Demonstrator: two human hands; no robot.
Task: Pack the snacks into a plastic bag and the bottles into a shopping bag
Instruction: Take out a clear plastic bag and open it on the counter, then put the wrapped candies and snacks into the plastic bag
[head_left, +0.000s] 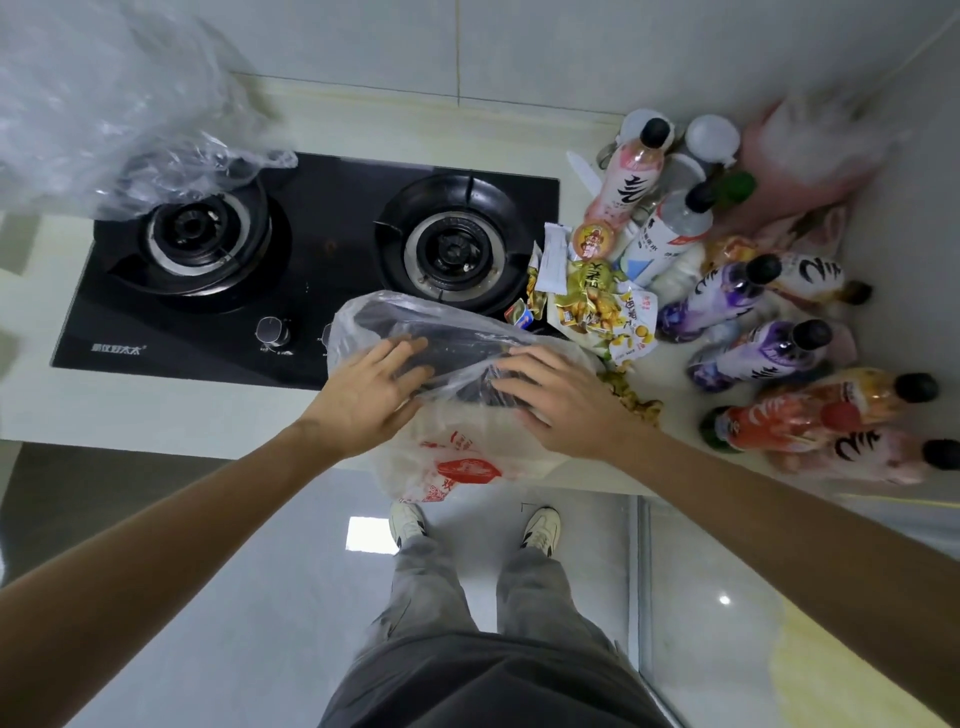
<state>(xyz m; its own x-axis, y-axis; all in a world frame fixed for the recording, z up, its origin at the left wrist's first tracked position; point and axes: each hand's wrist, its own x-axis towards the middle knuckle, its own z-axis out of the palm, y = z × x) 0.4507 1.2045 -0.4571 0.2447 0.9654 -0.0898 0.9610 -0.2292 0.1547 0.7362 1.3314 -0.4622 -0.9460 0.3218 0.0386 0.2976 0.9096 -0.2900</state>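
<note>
Forearms come up from the bottom corners and meet mid-frame over the plastic bag, which lies on the counter edge just below the gas hob, its red-printed end hanging off toward the floor. Step in hand looks like opening the bag's mouth, nothing packed yet as far as I can tell. Left hand is flat on the film, fingers straight and spread, pressing rather than gripping. Right hand also lies on the bag, fingers extended and slightly bent at the tips; can't tell if it's pinching a layer. Snacks sit in a loose heap just right of the bag, centre-right of frame. Bottles lie and stand further right, toward the wall. Next move, my read: separate the two film layers, hold the mouth open with one hand, feed snack packets in with the other. Film is slippery, so the layers may cling. Another clear bag is blurred in the upper left.
</note>
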